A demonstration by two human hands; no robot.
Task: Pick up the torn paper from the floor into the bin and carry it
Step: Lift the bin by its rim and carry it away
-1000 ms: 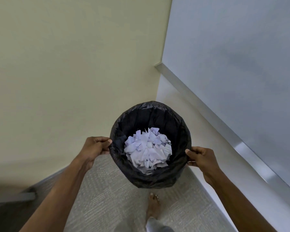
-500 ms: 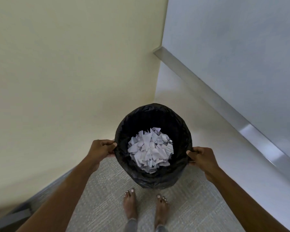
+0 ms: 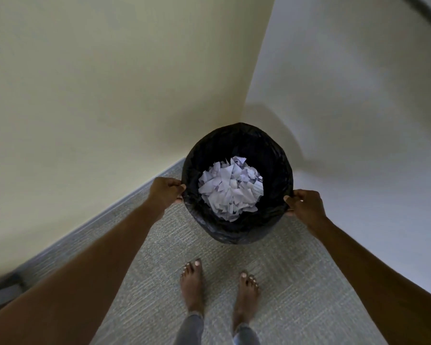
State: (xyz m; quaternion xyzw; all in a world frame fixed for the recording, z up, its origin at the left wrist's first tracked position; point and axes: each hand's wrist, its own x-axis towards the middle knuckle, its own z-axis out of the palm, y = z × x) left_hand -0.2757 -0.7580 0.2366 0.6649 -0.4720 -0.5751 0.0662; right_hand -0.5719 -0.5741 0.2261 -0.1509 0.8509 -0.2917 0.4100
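1. Walls [image 3: 110, 95] meet in a corner at upper centre; floor [image 3: 159, 282] fills the lower frame.
2. Bin [image 3: 237, 232] sits mid-frame, apparently lifted off the floor.
3. Paper [image 3: 230, 189] lies heaped inside it.
4. Left hand [image 3: 166, 194] and right hand [image 3: 305, 204] grip opposite rim edges, fingers curled on it.
5. Carrying is in hand, I judge; next calls for keeping it level.
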